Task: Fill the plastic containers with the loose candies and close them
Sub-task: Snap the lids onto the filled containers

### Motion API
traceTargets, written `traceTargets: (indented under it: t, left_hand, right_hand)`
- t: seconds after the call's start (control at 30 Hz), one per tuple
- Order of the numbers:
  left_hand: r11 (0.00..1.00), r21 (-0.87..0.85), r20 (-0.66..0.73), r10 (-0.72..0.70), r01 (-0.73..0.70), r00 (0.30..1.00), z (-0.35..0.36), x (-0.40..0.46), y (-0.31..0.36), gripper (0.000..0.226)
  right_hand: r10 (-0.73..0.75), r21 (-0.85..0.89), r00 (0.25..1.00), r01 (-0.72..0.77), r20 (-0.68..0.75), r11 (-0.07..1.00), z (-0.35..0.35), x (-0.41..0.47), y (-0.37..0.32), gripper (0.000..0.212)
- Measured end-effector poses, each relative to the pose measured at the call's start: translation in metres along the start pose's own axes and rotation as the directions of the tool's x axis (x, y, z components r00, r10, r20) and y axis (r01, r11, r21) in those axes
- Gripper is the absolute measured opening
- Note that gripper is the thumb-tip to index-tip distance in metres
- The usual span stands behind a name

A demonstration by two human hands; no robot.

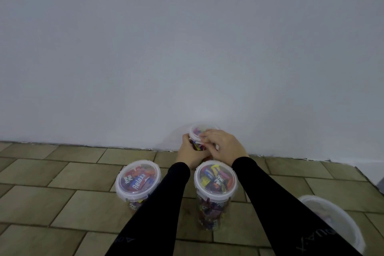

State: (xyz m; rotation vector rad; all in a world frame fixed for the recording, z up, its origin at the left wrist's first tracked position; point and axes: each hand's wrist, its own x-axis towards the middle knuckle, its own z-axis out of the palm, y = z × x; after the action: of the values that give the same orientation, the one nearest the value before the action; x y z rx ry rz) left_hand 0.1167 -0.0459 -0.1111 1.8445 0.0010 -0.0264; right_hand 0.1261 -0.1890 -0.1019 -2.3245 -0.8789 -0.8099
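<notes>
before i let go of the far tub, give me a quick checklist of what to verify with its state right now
1. Lid sits on the far tub: ok, it covers the top.
2. Lid snapped down all round: cannot tell, the right hand hides the near rim.
3. Left hand steadies the far tub's side: ok.
4. Far tub holds candies: ok, colourful wrappers show through the wall.
5. Left near tub and middle near tub lidded and full: ok.
6. Tub at the right edge: cannot tell, it is blurred and partly behind the right sleeve.
</notes>
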Motion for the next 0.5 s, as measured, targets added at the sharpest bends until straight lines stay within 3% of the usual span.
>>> traceTargets:
  t: [0.17, 0.23, 0.3, 0.5]
  left_hand:
    - [1.000, -0.029, -0.003, -0.008, 0.008, 1.000, 0.000, -0.001, 0.000, 0.063]
    - [0.999, -0.037, 0.002, -0.008, 0.008, 1.000, 0.001, -0.002, -0.001, 0.065]
    - [1.000, -0.029, 0.000, -0.007, 0.007, 1.000, 0.000, -0.002, -0.001, 0.065]
    - [1.000, -0.013, 0.007, 0.003, -0.003, 1.000, -0.001, 0.001, -0.002, 0.064]
  right_hand:
    - [0.193, 0.136, 0.976, -0.205, 0.096, 0.969, -0.016, 0.007, -0.013, 0.038]
    - [0.254, 0.178, 0.955, -0.280, 0.155, 0.943, -0.025, 0.013, -0.011, 0.036]
    - [0.235, 0.137, 0.951, -0.265, 0.201, 0.955, -0.029, 0.018, -0.011, 0.030]
    - [0.286, 0.115, 0.938, -0.311, 0.198, 0.943, -0.025, 0.027, -0.010, 0.029]
